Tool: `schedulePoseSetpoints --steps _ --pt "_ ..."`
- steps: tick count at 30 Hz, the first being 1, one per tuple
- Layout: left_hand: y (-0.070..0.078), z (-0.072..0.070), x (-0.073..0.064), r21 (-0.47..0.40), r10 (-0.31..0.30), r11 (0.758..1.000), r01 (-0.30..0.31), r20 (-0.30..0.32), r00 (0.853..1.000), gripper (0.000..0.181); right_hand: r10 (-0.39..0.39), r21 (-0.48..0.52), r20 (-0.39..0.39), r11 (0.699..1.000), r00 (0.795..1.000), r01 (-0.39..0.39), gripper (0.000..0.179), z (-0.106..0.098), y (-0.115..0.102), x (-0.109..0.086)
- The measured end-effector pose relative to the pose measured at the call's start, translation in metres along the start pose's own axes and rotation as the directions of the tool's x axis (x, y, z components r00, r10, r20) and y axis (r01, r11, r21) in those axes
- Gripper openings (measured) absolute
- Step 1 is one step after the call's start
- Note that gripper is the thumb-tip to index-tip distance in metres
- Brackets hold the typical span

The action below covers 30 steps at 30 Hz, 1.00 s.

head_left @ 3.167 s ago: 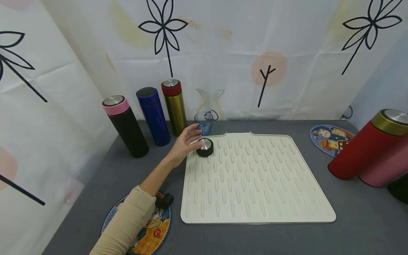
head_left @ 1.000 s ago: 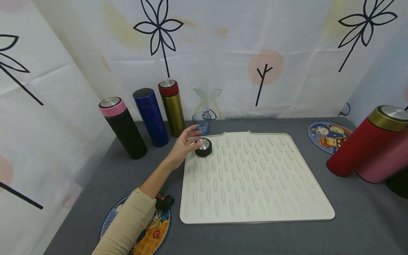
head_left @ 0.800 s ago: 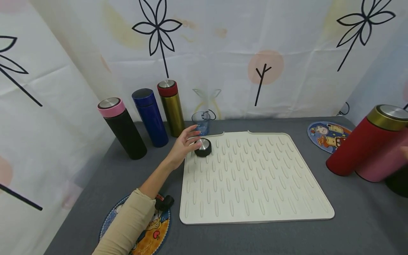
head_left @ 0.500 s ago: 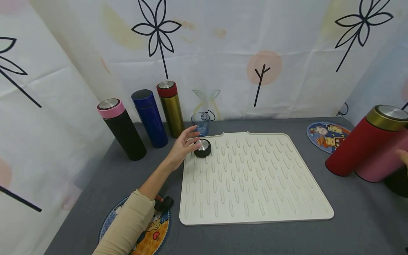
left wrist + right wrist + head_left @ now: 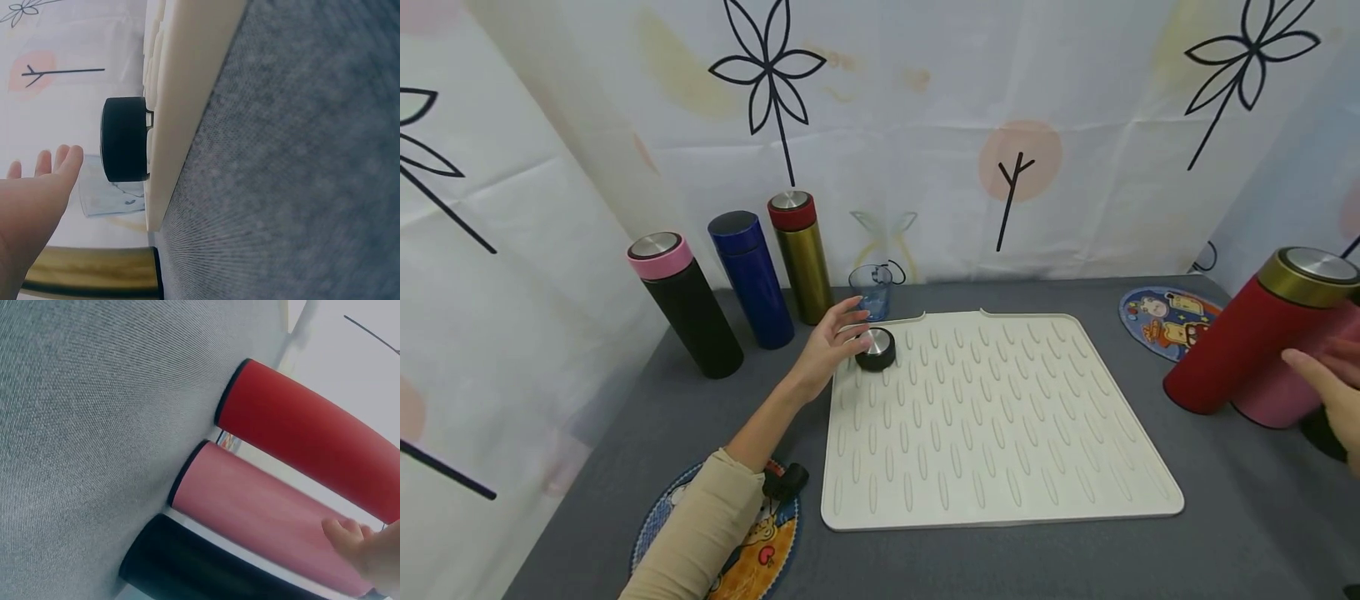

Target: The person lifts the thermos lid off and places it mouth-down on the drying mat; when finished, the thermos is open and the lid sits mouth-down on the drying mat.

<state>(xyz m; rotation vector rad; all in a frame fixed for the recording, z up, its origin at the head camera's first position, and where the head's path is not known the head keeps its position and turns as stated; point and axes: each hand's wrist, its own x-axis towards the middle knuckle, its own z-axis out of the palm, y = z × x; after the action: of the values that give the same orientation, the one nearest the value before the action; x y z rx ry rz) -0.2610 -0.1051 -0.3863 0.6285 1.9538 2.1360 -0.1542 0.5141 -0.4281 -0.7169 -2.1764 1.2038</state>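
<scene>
My left hand (image 5: 831, 346) hovers by a black bottle cap (image 5: 880, 353) with a silver top, which lies at the far left corner of the cream ridged mat (image 5: 1000, 425). Its fingers are loosely spread; the left wrist view shows a gap between them and the cap (image 5: 125, 139). At the right edge, my right hand (image 5: 1337, 400) is beside the pink thermos bottle (image 5: 1273, 392), thumb and fingers apart. In the right wrist view the fingers (image 5: 344, 537) overlap the pink bottle (image 5: 250, 512); whether they touch it is unclear.
A red thermos bottle (image 5: 1240, 342) and a black bottle (image 5: 187, 569) flank the pink one. Black (image 5: 692, 317), blue (image 5: 756, 287) and gold (image 5: 805, 275) bottles stand at the back left, beside a clear glass (image 5: 874, 293). Round patterned mats (image 5: 1168, 317) lie at both sides.
My right hand has entered from the right edge and moved left to the pink bottle. The left hand and the cap keep their places; the head view has shifted slightly.
</scene>
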Motion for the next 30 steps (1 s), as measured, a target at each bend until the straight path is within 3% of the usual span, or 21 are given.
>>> schedulePoseSetpoints --steps 1,3,5,8,11,15,21,25,30 --pt "0.0 0.0 0.0 -0.005 0.002 1.0 -0.002 0.001 1.0 0.065 0.034 0.043 0.024 0.998 0.999 -0.035 0.069 0.002 -0.011 -0.009" --pt "-0.001 -0.001 0.0 -0.013 0.005 1.0 -0.005 0.001 1.0 0.065 0.03 0.074 0.072 0.997 0.997 -0.035 0.071 0.005 -0.039 -0.03" --pt "-0.001 -0.001 0.0 -0.02 0.009 1.0 -0.009 0.0 1.0 0.065 0.003 0.092 0.064 0.996 0.998 -0.009 0.071 0.009 -0.065 -0.048" --pt "-0.001 -0.001 -0.001 -0.027 0.013 1.0 -0.013 -0.005 1.0 0.064 0.007 0.072 0.046 0.997 0.999 -0.01 0.07 0.014 -0.102 -0.073" --pt "0.0 0.0 -0.003 -0.032 0.018 0.999 -0.018 -0.009 1.0 0.064 0.011 0.025 0.046 1.0 0.999 -0.012 0.073 0.021 -0.121 -0.086" --pt "0.002 0.001 -0.005 -0.035 0.024 0.999 -0.025 -0.007 1.0 0.065 -0.021 -0.009 0.025 1.0 0.999 0.022 0.076 0.027 -0.114 -0.08" --pt "0.002 0.002 -0.006 -0.038 0.029 0.999 -0.029 -0.003 1.0 0.065 -0.081 -0.006 -0.103 0.997 0.991 0.081 0.069 0.041 -0.088 -0.062" --pt "0.001 0.002 -0.006 -0.046 0.025 0.999 -0.025 0.004 1.0 0.065 -0.043 -0.036 -0.122 0.999 0.992 0.039 0.066 0.043 -0.105 -0.072" --pt "0.0 0.002 -0.006 -0.062 0.034 0.998 -0.032 0.02 0.999 0.066 -0.032 0.023 -0.107 0.999 0.994 0.035 0.068 0.043 -0.124 -0.085"
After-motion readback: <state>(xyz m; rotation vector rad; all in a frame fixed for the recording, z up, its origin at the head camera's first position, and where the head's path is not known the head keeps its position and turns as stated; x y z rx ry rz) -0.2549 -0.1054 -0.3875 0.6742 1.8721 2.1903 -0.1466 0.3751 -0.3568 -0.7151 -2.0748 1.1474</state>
